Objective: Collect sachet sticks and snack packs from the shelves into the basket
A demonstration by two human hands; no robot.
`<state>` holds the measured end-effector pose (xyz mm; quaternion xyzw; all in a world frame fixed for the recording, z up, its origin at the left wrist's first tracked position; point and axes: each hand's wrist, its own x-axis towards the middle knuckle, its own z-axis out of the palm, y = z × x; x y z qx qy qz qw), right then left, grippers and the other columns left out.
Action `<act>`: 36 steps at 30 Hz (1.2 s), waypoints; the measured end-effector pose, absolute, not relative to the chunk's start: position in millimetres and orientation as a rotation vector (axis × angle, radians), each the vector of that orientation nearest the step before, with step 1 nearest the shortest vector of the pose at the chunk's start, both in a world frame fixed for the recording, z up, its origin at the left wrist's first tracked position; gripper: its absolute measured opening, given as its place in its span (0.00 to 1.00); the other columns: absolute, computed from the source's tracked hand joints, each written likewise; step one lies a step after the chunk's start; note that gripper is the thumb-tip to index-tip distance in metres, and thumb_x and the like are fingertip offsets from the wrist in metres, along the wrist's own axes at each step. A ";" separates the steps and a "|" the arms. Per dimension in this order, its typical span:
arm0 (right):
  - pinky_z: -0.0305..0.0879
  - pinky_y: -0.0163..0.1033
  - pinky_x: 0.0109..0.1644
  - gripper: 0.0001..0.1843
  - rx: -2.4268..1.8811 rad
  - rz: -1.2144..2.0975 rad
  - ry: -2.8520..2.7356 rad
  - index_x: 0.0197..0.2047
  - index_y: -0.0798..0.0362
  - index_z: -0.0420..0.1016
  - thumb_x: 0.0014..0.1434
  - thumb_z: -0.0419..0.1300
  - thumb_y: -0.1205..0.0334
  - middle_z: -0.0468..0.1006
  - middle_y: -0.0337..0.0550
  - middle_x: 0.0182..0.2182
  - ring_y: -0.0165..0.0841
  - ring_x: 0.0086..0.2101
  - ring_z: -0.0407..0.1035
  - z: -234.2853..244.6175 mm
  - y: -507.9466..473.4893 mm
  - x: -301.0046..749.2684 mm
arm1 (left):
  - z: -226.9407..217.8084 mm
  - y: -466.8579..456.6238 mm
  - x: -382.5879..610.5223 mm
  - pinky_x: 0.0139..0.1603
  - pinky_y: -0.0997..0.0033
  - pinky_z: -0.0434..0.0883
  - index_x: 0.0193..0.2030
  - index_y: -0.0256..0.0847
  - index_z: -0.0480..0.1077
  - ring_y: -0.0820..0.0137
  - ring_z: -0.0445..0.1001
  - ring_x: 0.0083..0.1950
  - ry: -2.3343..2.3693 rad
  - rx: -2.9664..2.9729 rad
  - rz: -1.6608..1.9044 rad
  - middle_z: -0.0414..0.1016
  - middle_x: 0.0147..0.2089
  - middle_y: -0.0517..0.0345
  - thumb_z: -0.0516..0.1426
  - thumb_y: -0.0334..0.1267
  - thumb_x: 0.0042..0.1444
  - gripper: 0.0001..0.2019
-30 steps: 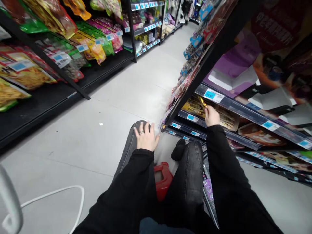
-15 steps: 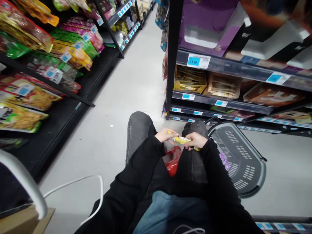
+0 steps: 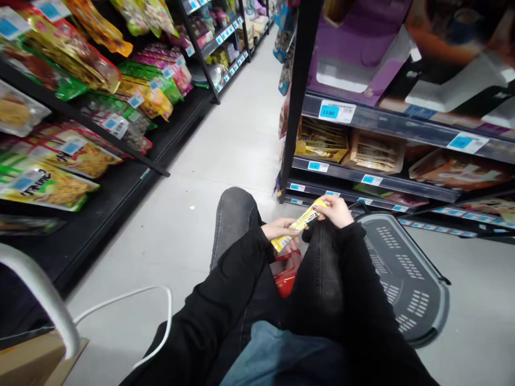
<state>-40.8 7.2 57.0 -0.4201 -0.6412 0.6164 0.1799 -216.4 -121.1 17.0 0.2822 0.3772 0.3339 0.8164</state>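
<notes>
Well to the left of the grey basket (image 3: 432, 308), bagged snacks (image 3: 82, 155) fill a black rack. Nearer the basket, my left hand (image 3: 278, 229) has its thumb and fingers closed on the lower end of a yellow packet (image 3: 301, 222), which slants over my legs, left of the basket. My right hand (image 3: 337, 210), just beside the basket's handle, pinches the packet's upper end, fingers curled.

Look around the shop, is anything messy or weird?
One little thing: a small white scrap lies on the pale floor, like dropped litter; it's too small to tell what it is. The yellow packet between the left hand and right hand shows no tear that I can see.
</notes>
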 end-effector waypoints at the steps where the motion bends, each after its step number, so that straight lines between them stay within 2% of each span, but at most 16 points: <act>1: 0.69 0.35 0.23 0.23 -1.166 1.710 -1.864 0.32 0.55 0.72 0.40 0.67 0.45 0.77 0.41 0.23 0.31 0.20 0.70 57.9 10.9 -46.6 | 16.3 -120.0 -214.8 0.22 0.71 0.71 0.50 0.34 0.63 0.66 0.76 0.24 0.792 0.602 0.745 0.76 0.30 0.54 0.66 0.48 0.41 0.32; 3: 0.71 0.39 0.30 0.20 -1.140 1.528 -1.982 0.36 0.54 0.74 0.48 0.61 0.46 0.78 0.41 0.26 0.33 0.24 0.72 60.9 24.4 -58.9 | 14.4 -117.4 -214.5 0.22 0.70 0.72 0.49 0.34 0.62 0.66 0.75 0.24 0.804 0.584 0.861 0.76 0.33 0.51 0.66 0.48 0.41 0.32; 5: 0.72 0.42 0.39 0.15 -1.136 1.199 -2.094 0.38 0.53 0.75 0.54 0.57 0.51 0.78 0.42 0.29 0.34 0.30 0.74 67.2 47.2 -72.6 | 13.2 -114.7 -217.9 0.23 0.68 0.72 0.47 0.34 0.62 0.67 0.75 0.25 0.837 0.543 1.028 0.76 0.35 0.50 0.66 0.48 0.41 0.31; 8: 0.67 0.47 0.50 0.11 -1.143 0.658 -2.252 0.40 0.55 0.75 0.55 0.56 0.63 0.79 0.47 0.36 0.38 0.39 0.73 81.8 94.4 -97.5 | 13.3 -111.5 -226.3 0.23 0.69 0.72 0.46 0.35 0.61 0.68 0.75 0.25 0.907 0.470 1.265 0.76 0.36 0.51 0.66 0.49 0.40 0.31; 12: 0.62 0.51 0.54 0.16 -1.228 0.236 -2.453 0.46 0.62 0.73 0.54 0.55 0.69 0.76 0.59 0.43 0.45 0.46 0.69 94.5 156.6 -134.1 | 12.3 -108.7 -235.4 0.22 0.70 0.72 0.47 0.35 0.61 0.69 0.75 0.25 0.968 0.428 1.405 0.75 0.36 0.52 0.66 0.50 0.39 0.32; 16: 0.61 0.49 0.54 0.19 -1.370 0.121 -2.637 0.51 0.63 0.71 0.57 0.51 0.72 0.75 0.60 0.44 0.43 0.46 0.69 89.4 191.2 -165.4 | 8.6 -108.1 -238.7 0.23 0.70 0.71 0.48 0.34 0.61 0.69 0.74 0.24 0.998 0.461 1.420 0.75 0.36 0.50 0.65 0.50 0.42 0.31; 20: 0.62 0.49 0.50 0.20 -1.619 0.002 -2.638 0.48 0.65 0.74 0.60 0.45 0.74 0.75 0.64 0.43 0.43 0.45 0.70 81.6 199.4 -182.5 | 4.7 -109.8 -239.8 0.23 0.70 0.71 0.49 0.34 0.61 0.70 0.74 0.24 1.012 0.473 1.408 0.76 0.37 0.49 0.64 0.51 0.44 0.31; 22: 0.62 0.51 0.49 0.19 -1.663 -0.030 -2.604 0.45 0.65 0.76 0.61 0.45 0.72 0.75 0.65 0.41 0.45 0.44 0.71 80.6 199.1 -181.9 | 2.9 -110.7 -240.3 0.22 0.71 0.70 0.49 0.34 0.61 0.70 0.74 0.24 1.010 0.487 1.409 0.76 0.37 0.49 0.63 0.51 0.44 0.31; 24: 0.62 0.51 0.49 0.18 -1.668 -0.057 -2.523 0.44 0.62 0.77 0.62 0.47 0.66 0.76 0.62 0.40 0.45 0.44 0.70 80.9 197.4 -174.7 | 1.8 -111.2 -240.5 0.20 0.73 0.67 0.49 0.35 0.60 0.70 0.74 0.24 1.005 0.512 1.416 0.75 0.38 0.49 0.63 0.52 0.44 0.31; 27: 0.60 0.51 0.52 0.16 -1.530 -0.096 -2.314 0.44 0.56 0.78 0.61 0.51 0.60 0.77 0.55 0.39 0.44 0.44 0.69 80.9 189.7 -154.1 | 2.8 -111.3 -239.8 0.17 0.76 0.63 0.47 0.37 0.58 0.74 0.72 0.23 0.970 0.509 1.446 0.75 0.41 0.49 0.63 0.52 0.44 0.30; 30: 0.62 0.47 0.52 0.14 -1.235 -0.033 -2.119 0.40 0.57 0.78 0.60 0.53 0.61 0.77 0.53 0.39 0.40 0.43 0.69 78.3 167.1 -129.1 | 6.6 -111.4 -238.9 0.16 0.78 0.60 0.46 0.38 0.57 0.77 0.68 0.20 0.917 0.420 1.479 0.74 0.39 0.53 0.63 0.50 0.44 0.29; 33: 0.66 0.43 0.48 0.12 -0.936 0.156 -1.910 0.35 0.56 0.77 0.58 0.54 0.61 0.77 0.50 0.35 0.37 0.39 0.71 72.4 120.3 -109.0 | 10.7 -111.5 -238.2 0.16 0.78 0.59 0.47 0.37 0.59 0.77 0.67 0.20 0.875 0.356 1.489 0.73 0.34 0.55 0.62 0.48 0.48 0.25; 36: 0.68 0.45 0.48 0.08 -0.784 0.426 -1.778 0.32 0.54 0.76 0.57 0.57 0.61 0.77 0.45 0.34 0.35 0.39 0.72 62.0 53.8 -98.5 | 12.4 -111.9 -237.2 0.17 0.78 0.61 0.49 0.36 0.61 0.76 0.68 0.21 0.811 0.311 1.479 0.73 0.33 0.54 0.58 0.48 0.54 0.22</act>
